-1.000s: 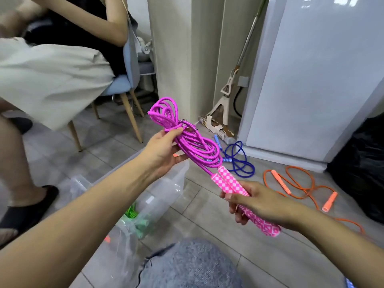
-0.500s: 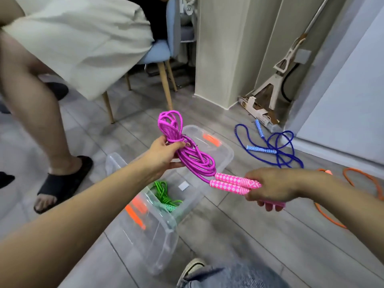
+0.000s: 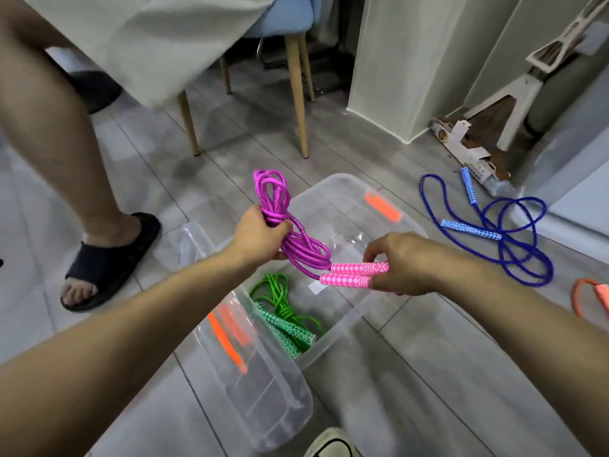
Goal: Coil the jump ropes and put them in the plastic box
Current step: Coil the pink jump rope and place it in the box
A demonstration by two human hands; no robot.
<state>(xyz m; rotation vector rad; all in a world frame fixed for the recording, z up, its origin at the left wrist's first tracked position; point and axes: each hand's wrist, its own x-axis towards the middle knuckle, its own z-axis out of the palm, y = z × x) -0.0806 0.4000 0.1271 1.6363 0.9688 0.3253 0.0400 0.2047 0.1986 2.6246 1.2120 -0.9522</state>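
I've got the coiled magenta braided jump rope [image 3: 290, 245] above the clear plastic box [image 3: 333, 338]: left hand [image 3: 260, 235] closed round the coil's waist, right hand [image 3: 400, 268] pinching both pink checkered handles [image 3: 354, 273]. Light, floppy, prob. springs loose, so hold coil + handles together.

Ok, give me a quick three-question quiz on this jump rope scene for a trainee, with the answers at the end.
1. True or false: the green jump rope already lies inside the plastic box.
2. Which hand grips the pink handles of the purple jump rope? A) left hand B) right hand C) neither
3. Fill in: the rope lying uncoiled on the floor near the mop base is ____ in colour.

Key: 1 true. 2 B; the left hand holds the coiled loops. 3 blue; the blue jump rope is spread out loose on the tiles.
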